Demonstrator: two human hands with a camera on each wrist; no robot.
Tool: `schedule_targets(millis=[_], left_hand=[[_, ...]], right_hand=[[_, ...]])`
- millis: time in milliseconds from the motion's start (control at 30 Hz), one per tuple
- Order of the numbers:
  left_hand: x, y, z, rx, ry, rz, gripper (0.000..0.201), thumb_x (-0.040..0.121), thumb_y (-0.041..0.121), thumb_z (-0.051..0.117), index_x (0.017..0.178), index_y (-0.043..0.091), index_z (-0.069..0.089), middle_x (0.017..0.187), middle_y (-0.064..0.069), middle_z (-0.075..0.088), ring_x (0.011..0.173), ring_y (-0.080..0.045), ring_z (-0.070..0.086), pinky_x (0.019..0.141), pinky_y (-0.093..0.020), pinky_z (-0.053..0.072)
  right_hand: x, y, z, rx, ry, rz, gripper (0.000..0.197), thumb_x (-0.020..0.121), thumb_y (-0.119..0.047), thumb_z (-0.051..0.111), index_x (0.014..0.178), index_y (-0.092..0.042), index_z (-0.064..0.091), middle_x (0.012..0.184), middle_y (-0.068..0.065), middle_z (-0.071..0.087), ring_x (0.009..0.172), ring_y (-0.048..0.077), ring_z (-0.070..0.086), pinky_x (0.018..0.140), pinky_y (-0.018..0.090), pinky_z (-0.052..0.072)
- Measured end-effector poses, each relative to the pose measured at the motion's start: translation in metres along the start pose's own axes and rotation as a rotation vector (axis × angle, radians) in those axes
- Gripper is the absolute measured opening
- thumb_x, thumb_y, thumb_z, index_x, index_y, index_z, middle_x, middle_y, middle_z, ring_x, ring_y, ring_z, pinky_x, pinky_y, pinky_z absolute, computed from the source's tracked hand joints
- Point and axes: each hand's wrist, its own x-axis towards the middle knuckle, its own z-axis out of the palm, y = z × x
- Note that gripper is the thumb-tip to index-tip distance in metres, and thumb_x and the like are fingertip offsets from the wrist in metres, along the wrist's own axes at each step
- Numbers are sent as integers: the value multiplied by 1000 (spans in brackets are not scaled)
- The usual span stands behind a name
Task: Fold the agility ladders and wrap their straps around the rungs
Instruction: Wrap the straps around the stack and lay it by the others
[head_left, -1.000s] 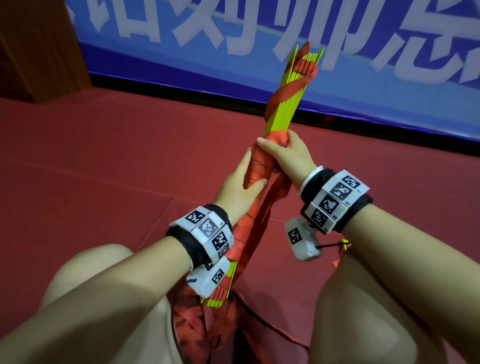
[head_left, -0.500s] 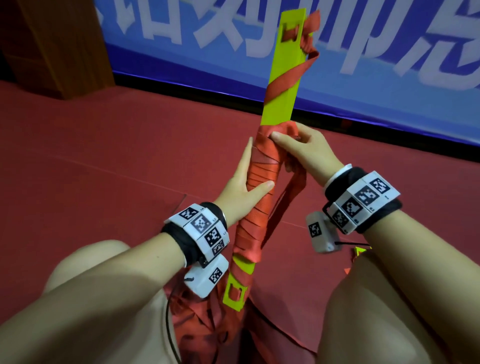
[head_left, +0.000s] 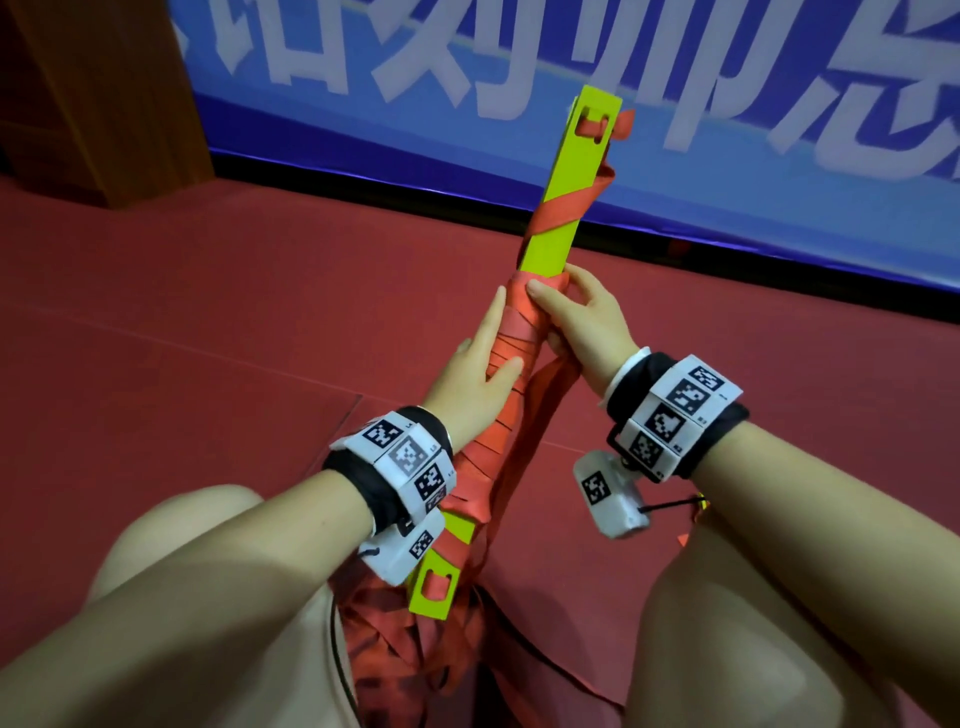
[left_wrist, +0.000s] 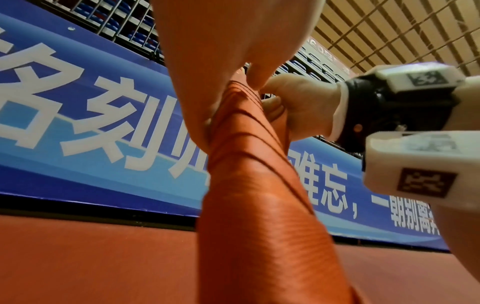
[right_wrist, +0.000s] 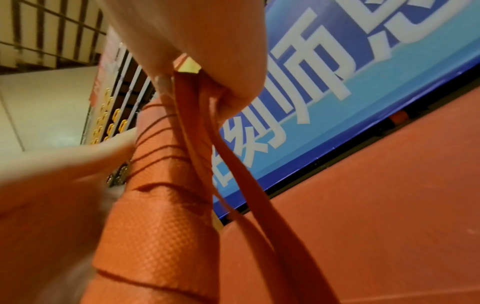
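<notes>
I hold the bundle of rungs (head_left: 563, 208) in front of me, between my knees, with its long axis running up and away from me, tilted a little to the right. My left hand (head_left: 475, 374) grips the middle of the bundle, where the wrap of strap (head_left: 506, 358) is already thick; the thumb lies across the front and the fingers go behind, with the forefinger pointing up along the side. My right hand (head_left: 582, 317) is just above the left one, at the upper edge of the wrapped part. Its fingers are curled and pinch the loose strap (right_wrist: 207, 127) against the bundle, and from this hand the free strap hangs down to the pile of strap (head_left: 415, 649) on the red floor (head_left: 208, 338), below both wrists.

The thing that decides the next turn, I think, is this: the bare yellow part of the rungs lies above the right hand, with only one slanted turn of strap on it. So the right hand is the nearer one to continue, and it should carry the strap around and upward while the left hand keeps the bundle from turning. The far end, with its slot, is well beyond both hands.
</notes>
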Motion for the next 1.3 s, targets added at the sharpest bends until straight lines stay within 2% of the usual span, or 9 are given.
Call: schedule_targets(millis=[133, 200, 300, 400, 467, 600, 833, 967, 1300], left_hand=[[-3, 13, -4, -266, -39, -63, 66, 95, 37, 43, 146, 56, 6, 130, -3, 59, 110, -27, 62, 101, -47, 46], [-3, 17, -6, -393, -41, -100, 74, 86, 49, 47, 146, 56, 4, 140, -8, 52, 123, -28, 55, 107, -52, 41], [-1, 28, -5, -627, -38, -131, 81, 82, 39, 51, 154, 29, 15, 146, -4, 45, 128, -22, 50, 111, -45, 37], [0, 30, -8, -781, -55, -110, 71, 83, 27, 46, 150, 14, 27, 127, -9, 54, 106, -17, 58, 92, -31, 50], [-1, 27, -13, -737, -94, -68, 63, 86, 28, 48, 147, 22, 32, 125, -5, 56, 104, -14, 59, 91, -31, 50], [-4, 15, -13, -543, -17, -42, 65, 87, 38, 59, 146, 42, 31, 144, 14, 48, 130, -5, 47, 113, -37, 34], [-3, 12, -10, -359, 143, -56, 59, 100, 21, 50, 152, 34, 25, 144, 18, 40, 132, 1, 39, 100, -5, 31], [-2, 13, -8, -325, 84, -77, 46, 107, 21, 28, 152, 29, 25, 148, 11, 38, 137, -3, 35, 110, -14, 23], [-2, 14, -17, -506, -85, -112, 60, 102, 27, 47, 148, 49, 16, 117, 12, 62, 103, -8, 62, 83, -31, 51]], right_hand=[[4, -1, -7, 125, -27, -10, 35, 91, -15, 63, 125, -11, 58, 58, -5, 52, 36, 5, 32, 36, 16, 28], [4, -4, -8, 161, -116, -16, 37, 92, -14, 61, 128, -12, 57, 59, -6, 52, 38, 5, 30, 36, 15, 26], [-1, -14, -7, 222, -250, -62, 40, 91, -15, 60, 130, -9, 55, 68, -4, 56, 42, 6, 34, 38, 14, 28], [-3, -23, -9, 246, -294, -92, 36, 93, -14, 57, 128, -7, 53, 66, -8, 59, 41, 3, 40, 39, 14, 33], [-1, -24, -10, 185, -284, -91, 34, 93, -15, 58, 127, -9, 55, 64, -6, 56, 38, 5, 37, 38, 15, 31], [3, -23, -16, 46, -250, 36, 34, 90, -23, 65, 123, -17, 63, 70, 1, 58, 39, 8, 38, 37, 16, 31], [-7, -22, 0, -96, -120, 37, 26, 94, -26, 60, 118, -15, 64, 73, -5, 60, 38, 3, 48, 41, 17, 41], [-14, -13, 13, -103, -93, 6, 23, 90, -26, 66, 110, -15, 66, 74, -3, 61, 39, 3, 46, 44, 16, 42], [-15, -18, 2, 24, -189, -28, 11, 92, -19, 61, 100, -21, 68, 73, -4, 59, 49, 5, 40, 42, 15, 32]])
